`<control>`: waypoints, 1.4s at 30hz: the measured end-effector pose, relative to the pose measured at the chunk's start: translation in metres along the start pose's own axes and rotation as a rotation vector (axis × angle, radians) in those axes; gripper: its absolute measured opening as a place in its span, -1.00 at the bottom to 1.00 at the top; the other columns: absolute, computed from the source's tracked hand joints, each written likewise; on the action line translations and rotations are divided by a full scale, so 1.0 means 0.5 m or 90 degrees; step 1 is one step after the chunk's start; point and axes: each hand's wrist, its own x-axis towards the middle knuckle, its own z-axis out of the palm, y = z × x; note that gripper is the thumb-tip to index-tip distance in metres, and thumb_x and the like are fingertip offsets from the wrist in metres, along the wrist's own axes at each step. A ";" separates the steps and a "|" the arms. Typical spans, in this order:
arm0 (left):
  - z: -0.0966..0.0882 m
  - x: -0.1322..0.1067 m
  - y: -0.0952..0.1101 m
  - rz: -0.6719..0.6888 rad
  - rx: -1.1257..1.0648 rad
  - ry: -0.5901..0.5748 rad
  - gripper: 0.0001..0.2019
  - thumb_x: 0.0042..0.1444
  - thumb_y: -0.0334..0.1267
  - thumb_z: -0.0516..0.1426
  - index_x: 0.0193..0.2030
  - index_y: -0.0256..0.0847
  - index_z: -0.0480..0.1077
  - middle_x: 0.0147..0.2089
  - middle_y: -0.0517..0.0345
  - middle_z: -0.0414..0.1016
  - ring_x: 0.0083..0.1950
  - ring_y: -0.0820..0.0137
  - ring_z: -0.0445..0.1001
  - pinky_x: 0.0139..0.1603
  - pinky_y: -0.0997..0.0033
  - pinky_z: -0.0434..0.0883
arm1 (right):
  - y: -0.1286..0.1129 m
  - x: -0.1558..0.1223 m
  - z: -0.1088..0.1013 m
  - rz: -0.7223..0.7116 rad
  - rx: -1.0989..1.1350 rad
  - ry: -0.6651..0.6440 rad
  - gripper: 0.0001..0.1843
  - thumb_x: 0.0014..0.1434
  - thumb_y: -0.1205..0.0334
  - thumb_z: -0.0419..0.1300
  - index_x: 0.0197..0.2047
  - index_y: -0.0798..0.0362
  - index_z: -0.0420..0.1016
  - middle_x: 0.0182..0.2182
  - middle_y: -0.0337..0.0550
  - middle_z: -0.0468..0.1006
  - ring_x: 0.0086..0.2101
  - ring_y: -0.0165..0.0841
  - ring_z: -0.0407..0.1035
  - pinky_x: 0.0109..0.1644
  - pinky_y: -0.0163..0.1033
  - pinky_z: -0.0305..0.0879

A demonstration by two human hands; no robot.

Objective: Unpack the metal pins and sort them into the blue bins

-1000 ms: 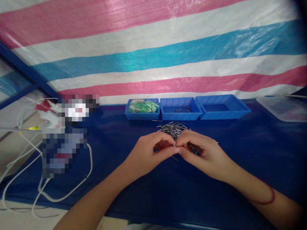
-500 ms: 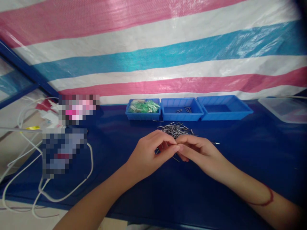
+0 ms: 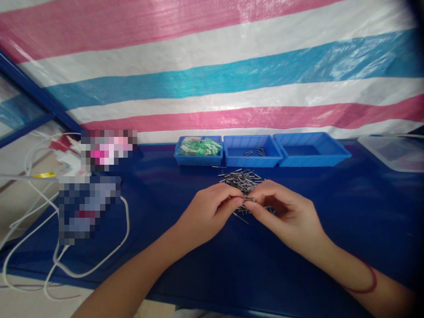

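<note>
Head view: I have both hands together over the near side of the heap of thin metal pieces [image 3: 239,180], low over the blue table [image 3: 232,269].
Left hand [image 3: 209,211]: my thumb and forefinger are narrowed to a pinch, their tips at the left end of one small metal piece [image 3: 250,200].
Right hand [image 3: 289,213]: thumb and forefinger are pinched on the same piece, its thicker end showing between them; my other fingers curl loosely behind.
Held piece: it lies roughly level between my two sets of fingertips, above the table and outside every bin; I judge my handling of it unfinished, since both hands are on it.
Heap: many pieces lie crisscrossed there, some partly hidden by my hands, so by my reckoning most are left to handle.
Middle bin [image 3: 253,162]: only a few loose metal pieces [image 3: 260,152] lie in it; whether these count as done, I cannot tell.
Left bin [image 3: 198,161]: green-tinted packets [image 3: 202,146] fill it; I judge those to be finished or stored stock, but can't say which.
Stray piece [image 3: 219,167]: one lies on the table just in front of the left bin, apart from the heap.
</note>
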 end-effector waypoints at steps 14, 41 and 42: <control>-0.005 0.010 -0.028 -0.065 0.108 -0.011 -0.75 0.30 -0.21 -0.01 -0.01 -0.19 0.40 -0.19 0.15 0.54 -0.27 0.43 0.46 -0.13 0.42 0.36 | 0.109 0.129 -0.076 0.145 -0.113 0.312 -0.68 0.11 -0.04 0.23 -0.26 0.06 0.52 -0.37 -0.09 0.60 -0.61 -0.41 0.38 -0.55 -0.27 0.31; 0.012 0.015 -0.046 0.048 0.513 -0.168 -0.82 0.27 -0.34 0.00 -0.26 -0.27 0.41 -0.21 0.05 0.45 -0.21 0.33 0.44 -0.15 0.35 0.38 | 0.095 0.066 -0.050 0.094 -0.069 0.078 -0.73 0.19 0.11 0.17 -0.07 0.03 0.35 -0.26 -0.15 0.48 -0.52 -0.46 0.33 -0.46 -0.30 0.32; 0.009 0.015 -0.043 0.040 0.510 -0.150 -0.83 0.26 -0.34 -0.01 -0.26 -0.27 0.40 -0.21 0.06 0.44 -0.22 0.34 0.44 -0.16 0.36 0.38 | 0.090 0.063 -0.049 0.085 -0.090 0.070 -0.76 0.19 0.12 0.16 -0.09 0.03 0.37 -0.28 -0.16 0.48 -0.52 -0.45 0.32 -0.47 -0.31 0.30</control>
